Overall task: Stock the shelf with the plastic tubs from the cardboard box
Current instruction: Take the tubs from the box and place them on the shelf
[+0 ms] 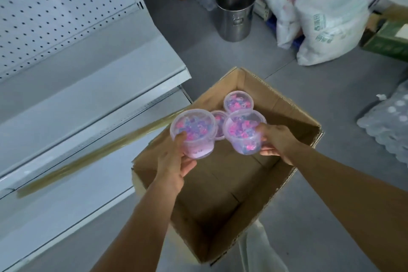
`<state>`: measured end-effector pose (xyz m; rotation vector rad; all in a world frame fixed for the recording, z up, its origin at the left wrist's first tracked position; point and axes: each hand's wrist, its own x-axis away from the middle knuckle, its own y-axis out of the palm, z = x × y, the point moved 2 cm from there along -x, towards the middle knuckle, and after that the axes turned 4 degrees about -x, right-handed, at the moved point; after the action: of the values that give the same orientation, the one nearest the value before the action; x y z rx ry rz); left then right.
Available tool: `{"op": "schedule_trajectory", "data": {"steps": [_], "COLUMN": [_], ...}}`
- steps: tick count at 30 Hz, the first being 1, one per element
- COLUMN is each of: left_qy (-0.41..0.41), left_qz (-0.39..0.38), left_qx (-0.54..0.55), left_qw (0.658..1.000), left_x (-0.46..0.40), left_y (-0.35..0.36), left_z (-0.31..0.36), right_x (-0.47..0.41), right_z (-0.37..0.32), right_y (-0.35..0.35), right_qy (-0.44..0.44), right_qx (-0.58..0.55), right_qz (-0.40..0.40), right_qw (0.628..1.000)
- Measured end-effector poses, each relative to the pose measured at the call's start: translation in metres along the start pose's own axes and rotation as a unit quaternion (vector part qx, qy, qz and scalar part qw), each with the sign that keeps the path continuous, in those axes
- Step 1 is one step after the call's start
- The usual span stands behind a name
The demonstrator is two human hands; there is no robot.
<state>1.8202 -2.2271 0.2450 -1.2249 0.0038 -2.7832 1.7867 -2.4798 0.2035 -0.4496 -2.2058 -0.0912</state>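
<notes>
So both hands are loaded right now. Left hand (176, 161) is wrapped around one tub (193, 132), thumb up on the lid edge and fingers curled under the base, and the right hand (276, 139) is clamped on a second tub (244, 131) the same way, from its right side. Both tubs sit upright, lids up, lifted above the open cardboard box (220, 194). A bit further in, two more tubs (238, 102) are down at the far end of the box.

The bit that matters: the shelf (92, 95) is off to the left, so the left hand's tub is the closer one. I'd guess it goes on first, with the right one swinging across the box after it.
</notes>
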Motion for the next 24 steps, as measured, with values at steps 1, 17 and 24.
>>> {"op": "schedule_trajectory", "data": {"steps": [1,17,24], "left_qy": [0.012,0.132,0.175], "left_qz": [0.010,0.054,0.121], "left_qx": [0.011,0.042,0.115], "left_qw": [1.000,0.989,0.970], "left_x": [0.013,0.259,0.310], "left_y": [-0.019,-0.393,-0.513], "left_z": [-0.002,-0.040,-0.032], "right_x": [0.016,0.318,0.401], "right_z": [0.001,0.057,0.037], "right_y": [0.010,0.261,0.380], "right_qy": [-0.015,-0.104,-0.151], "right_qx": [0.005,0.097,0.139], "right_qz": [-0.012,-0.172,-0.267], "right_qw": [1.000,0.975,0.942]}}
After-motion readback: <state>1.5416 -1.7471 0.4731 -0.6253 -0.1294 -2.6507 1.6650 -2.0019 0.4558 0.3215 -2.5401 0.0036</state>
